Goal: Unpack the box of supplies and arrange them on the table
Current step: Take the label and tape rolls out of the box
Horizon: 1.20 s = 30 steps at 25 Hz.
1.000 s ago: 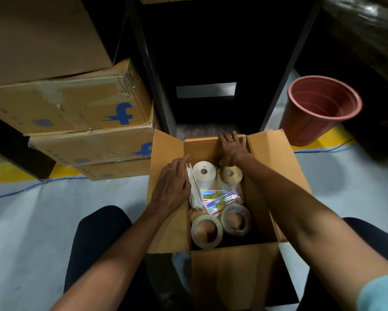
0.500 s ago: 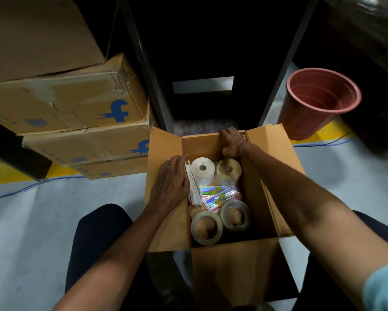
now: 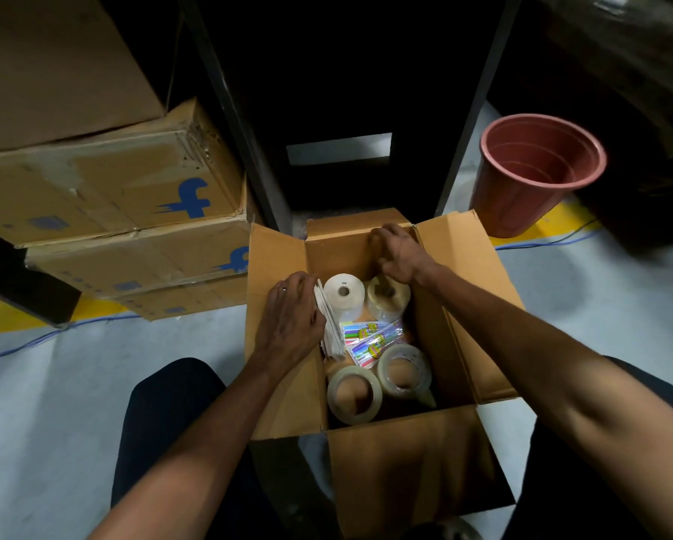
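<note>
Right hand (image 3: 401,253) has curled since a second ago: earlier it lay flat with straight fingers on the far flap, now its fingers bend over the far edge of the box (image 3: 459,290), gripping the cardboard as far as I can tell. Left hand (image 3: 290,325) has barely shifted; it sits at the left wall, fingers close together and bent down onto the stack of white papers (image 3: 331,329). Whether it pinches the stack or just presses on it, cannot tell.

Progress: early. All four flaps are folded out, so the opening looks done. Nothing is out yet; every supply visible is inside. No table surface in view, so arranging has not started. Left to do: lift everything out and lay it out.

Box sits on the grey floor between the person's knees, plain brown cardboard, upright, in front of a dark rack. Inside: white roll (image 3: 343,296) and clear film roll (image 3: 388,298) at the far end, side by side; coloured pen packs (image 3: 370,339) in the middle, lying flat; two tape rolls (image 3: 354,393) nearest, tilted, touching each other. Papers stand on edge against the left wall.

Beside: stacked cartons (image 3: 112,196) to the left, red bucket (image 3: 537,169) far right.
</note>
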### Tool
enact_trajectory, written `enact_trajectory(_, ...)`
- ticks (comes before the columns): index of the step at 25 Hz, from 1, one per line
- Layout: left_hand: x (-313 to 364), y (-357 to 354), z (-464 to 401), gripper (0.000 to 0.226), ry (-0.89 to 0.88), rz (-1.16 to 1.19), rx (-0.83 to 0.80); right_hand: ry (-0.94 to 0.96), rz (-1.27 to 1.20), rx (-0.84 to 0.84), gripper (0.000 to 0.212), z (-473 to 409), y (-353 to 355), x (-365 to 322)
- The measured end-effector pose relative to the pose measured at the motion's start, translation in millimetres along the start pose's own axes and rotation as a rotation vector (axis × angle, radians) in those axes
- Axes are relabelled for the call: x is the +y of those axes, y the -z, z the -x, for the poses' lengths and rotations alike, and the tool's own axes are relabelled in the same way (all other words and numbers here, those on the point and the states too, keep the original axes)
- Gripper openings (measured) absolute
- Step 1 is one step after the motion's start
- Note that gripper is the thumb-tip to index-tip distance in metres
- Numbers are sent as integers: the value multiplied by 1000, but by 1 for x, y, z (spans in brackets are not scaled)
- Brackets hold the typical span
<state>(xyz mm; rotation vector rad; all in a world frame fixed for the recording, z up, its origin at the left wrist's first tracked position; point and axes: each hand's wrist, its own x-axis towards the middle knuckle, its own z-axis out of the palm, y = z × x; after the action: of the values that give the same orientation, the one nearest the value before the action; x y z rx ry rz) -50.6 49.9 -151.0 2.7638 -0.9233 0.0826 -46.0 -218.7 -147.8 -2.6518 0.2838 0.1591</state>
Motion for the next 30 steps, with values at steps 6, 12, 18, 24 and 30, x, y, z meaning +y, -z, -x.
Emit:
enact_trajectory(6, 14, 2, 1, 61, -20, -10, -11, -9, 65, -106, 38, 26, -13, 25)
enact_trajectory(12, 49, -10, 14, 56, -304, -61, -96, -12, 220, -398, 41, 48, -57, 18)
enact_trajectory(18, 59, -41, 36, 55, -288, -115, -615, -66, 240, -560, 48, 82, -89, 34)
enact_trajectory(24, 78, -71, 44, 68, 124, 16, -756, -111, 221, -649, 102, 80, -128, 54)
enact_trajectory(30, 83, -108, 59, 91, 258, -37, -790, -28, 400, -602, 108, 107, -124, 40)
